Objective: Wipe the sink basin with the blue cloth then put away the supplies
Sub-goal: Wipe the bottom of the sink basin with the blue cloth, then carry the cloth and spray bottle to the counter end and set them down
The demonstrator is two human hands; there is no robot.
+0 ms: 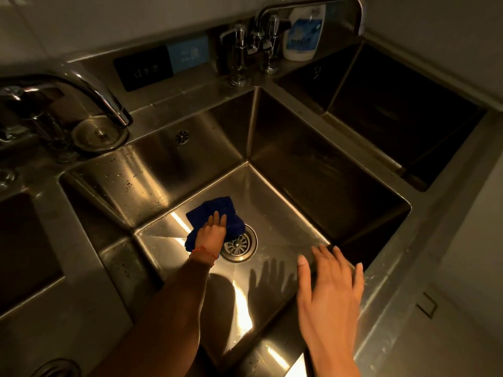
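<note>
The steel sink basin [275,213] fills the middle of the head view. On its floor lies the crumpled blue cloth [215,210], just left of the round drain [239,244]. My left hand [211,232] reaches down into the basin and presses flat on the cloth, fingers straight, a red string around the wrist. My right hand [326,281] hovers above the basin's near right side with its fingers spread, holding nothing. A white bottle of cleaner with a blue label [303,31] stands on the back ledge, behind the taps.
A curved faucet [95,93] arches in from the left above a round drain plug [99,133]. Chrome taps [239,53] stand at the back. Further basins lie to the right [402,110] and the left [24,246]. Blue and black signs are on the backsplash.
</note>
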